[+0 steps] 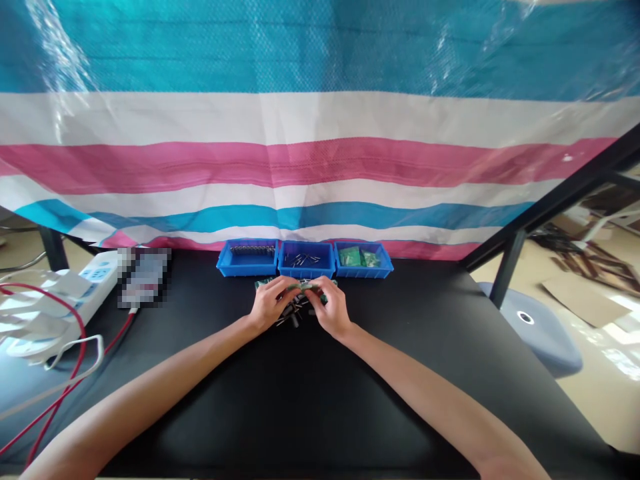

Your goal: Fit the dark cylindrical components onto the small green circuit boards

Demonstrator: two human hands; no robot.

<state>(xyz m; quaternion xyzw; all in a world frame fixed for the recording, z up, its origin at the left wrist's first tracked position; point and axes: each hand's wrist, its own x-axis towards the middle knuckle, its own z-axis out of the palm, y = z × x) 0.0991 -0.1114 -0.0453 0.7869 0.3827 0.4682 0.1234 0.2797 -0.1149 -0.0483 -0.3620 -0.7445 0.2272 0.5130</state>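
My left hand (273, 303) and my right hand (331, 308) meet just in front of the middle blue bin, fingertips pinched on a small pale green piece (305, 286) between them. Beneath and between the hands lies a loose pile of small metal and dark parts (295, 316). Bits of green show at the pile's back edge, partly covered by my fingers. Behind stand three blue bins: the left one (247, 268) has a row of metal cylinders, the middle one (306, 271) thin metal pins, the right one (363, 272) green pieces in clear wrapping.
On the black table (300, 413), a white power strip (100, 273) with plugs and red and white cables lies at the left, beside a blurred-out device (144, 277). A striped sheet (300, 160) hangs behind. A grey stool (540, 330) stands at the right.
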